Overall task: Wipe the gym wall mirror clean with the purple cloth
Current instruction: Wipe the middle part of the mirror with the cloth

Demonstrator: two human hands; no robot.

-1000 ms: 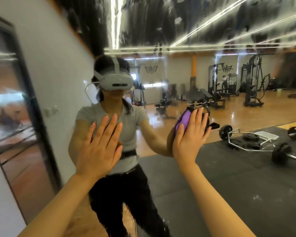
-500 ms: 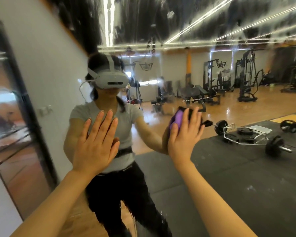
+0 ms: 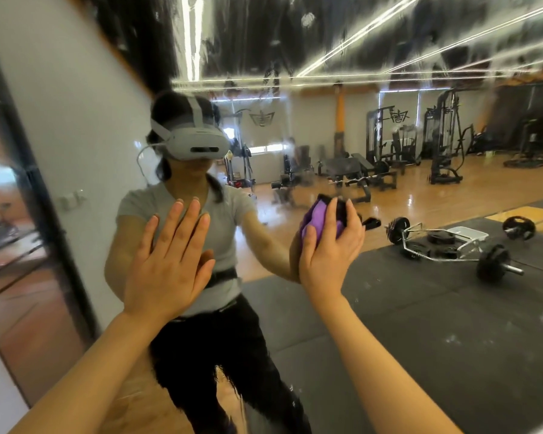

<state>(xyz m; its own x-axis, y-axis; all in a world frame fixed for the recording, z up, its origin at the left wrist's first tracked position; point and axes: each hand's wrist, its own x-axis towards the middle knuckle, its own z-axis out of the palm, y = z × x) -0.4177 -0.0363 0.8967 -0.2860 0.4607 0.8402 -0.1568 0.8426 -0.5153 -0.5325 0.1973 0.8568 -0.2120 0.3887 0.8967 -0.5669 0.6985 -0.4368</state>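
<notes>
Right hand now bunches the purple cloth against the mirror, fingers curled tighter than a second ago; left hand stays spread flat on glass. Wiping continues; streaks remain above.

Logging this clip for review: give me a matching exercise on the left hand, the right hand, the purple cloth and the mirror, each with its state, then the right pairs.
1. left hand
2. right hand
3. purple cloth
4. mirror

A. bunched against the glass
B. streaked and smeared up top
C. flat, fingers straight
D. fingers curled round fabric

Pairs: 1-C, 2-D, 3-A, 4-B
</notes>
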